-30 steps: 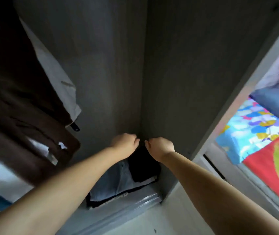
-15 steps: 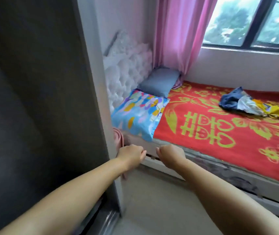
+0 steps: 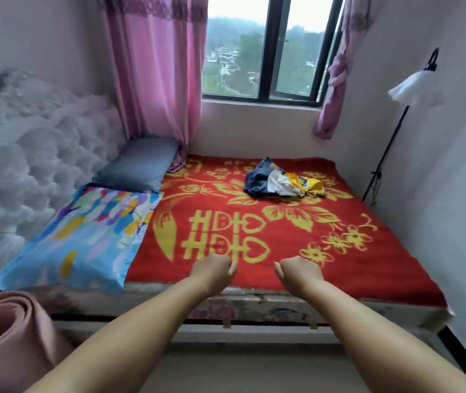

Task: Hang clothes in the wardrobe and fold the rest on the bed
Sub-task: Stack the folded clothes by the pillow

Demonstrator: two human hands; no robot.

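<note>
Both arms are out over the near edge of the bed (image 3: 254,304), and the left hand (image 3: 213,272) and right hand (image 3: 299,272) sit side by side, apart, each curled into a loose fist with nothing in it. Under and ahead of them spreads the red blanket with yellow flowers (image 3: 368,265) (a big double-happiness character sits just beyond the knuckles). Well past the hands, toward the far wall and a touch to the right, lies the crumpled pile of clothes (image 3: 280,181): dark blue denim, white and yellow cloth bunched together on the blanket. Off to the left of the left hand, a colourful blue patterned pillow (image 3: 84,239) lies flat, with a grey pillow (image 3: 141,165) beyond it, both against the white tufted headboard (image 3: 27,171). Down by the left forearm, a rolled pink mat (image 3: 7,336) stands beside the bed. Far ahead, pink curtains (image 3: 155,80) frame the window (image 3: 263,46), and on the right a floor lamp (image 3: 407,92) leans by the wall.
</note>
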